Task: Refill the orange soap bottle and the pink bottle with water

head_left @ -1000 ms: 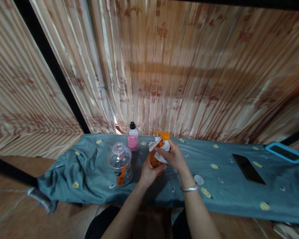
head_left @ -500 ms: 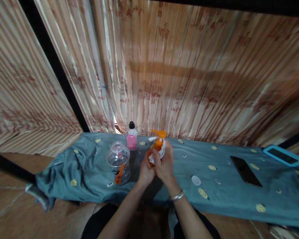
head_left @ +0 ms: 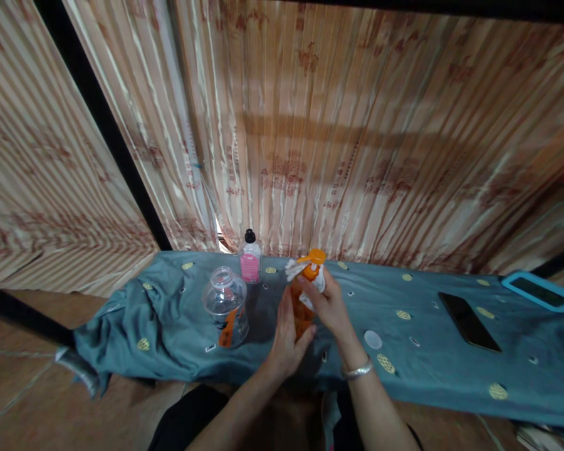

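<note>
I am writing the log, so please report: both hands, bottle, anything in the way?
Left hand cups orange pump bottle. Right hand holds white wipe against its upper part. Clear plastic container at left, not in the way.

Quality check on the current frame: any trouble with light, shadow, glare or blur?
Head view: dim, with a darker shadow band across the curtain and pale sheen along its folds; head view: left hand, right hand and orange bottle distinguishable, though fine detail is soft; head view: print on the pink label too small and soft to read.
</note>
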{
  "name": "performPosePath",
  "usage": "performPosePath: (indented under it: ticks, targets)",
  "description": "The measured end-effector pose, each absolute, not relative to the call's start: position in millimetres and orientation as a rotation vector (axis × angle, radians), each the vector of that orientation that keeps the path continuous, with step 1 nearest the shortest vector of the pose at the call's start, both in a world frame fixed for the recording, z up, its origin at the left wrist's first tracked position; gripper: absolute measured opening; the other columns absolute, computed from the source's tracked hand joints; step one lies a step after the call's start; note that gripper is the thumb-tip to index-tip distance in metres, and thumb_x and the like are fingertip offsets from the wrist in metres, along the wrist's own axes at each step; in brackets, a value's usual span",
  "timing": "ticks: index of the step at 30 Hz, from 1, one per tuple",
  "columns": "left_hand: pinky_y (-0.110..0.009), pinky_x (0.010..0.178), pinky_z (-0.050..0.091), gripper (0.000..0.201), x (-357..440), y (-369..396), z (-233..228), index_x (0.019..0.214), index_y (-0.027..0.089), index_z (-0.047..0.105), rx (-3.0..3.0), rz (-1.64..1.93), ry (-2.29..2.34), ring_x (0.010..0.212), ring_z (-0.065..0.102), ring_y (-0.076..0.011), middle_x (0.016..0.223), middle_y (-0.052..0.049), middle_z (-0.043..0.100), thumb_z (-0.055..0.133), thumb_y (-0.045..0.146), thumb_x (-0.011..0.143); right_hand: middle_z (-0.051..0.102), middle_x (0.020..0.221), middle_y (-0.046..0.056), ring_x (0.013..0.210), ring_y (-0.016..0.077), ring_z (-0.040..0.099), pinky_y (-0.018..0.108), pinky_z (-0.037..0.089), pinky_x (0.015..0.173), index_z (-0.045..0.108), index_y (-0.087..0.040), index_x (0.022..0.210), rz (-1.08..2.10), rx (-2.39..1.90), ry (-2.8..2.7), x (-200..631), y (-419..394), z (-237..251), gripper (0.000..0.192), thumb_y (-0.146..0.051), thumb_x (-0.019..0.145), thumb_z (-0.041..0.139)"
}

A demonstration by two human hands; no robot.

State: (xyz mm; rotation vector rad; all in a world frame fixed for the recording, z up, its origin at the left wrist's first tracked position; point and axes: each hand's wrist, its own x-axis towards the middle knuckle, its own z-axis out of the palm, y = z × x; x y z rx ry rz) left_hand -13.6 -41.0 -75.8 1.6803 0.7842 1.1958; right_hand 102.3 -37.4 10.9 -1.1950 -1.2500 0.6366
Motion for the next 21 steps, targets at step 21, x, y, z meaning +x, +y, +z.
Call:
performPosePath:
  ticks: [21]
  targets:
    - [-0.046,0.11,0.042,0.052,-19.9,-16.1,-57.7,0.127,0.016,0.05,1.543,1.288,0.933,0.124,0.057,-0.0289,0.131,-0.016,0.06,0.063,0.029,0.078,0.049,0.135,0.024,0.128,0.0354,0.043,0.058,0.028,0.11,0.042,-0.008,0.132,0.208,-1.474,-1.365,61.4,-46.3,-0.4,0.062,-0.038,0.081,0.059]
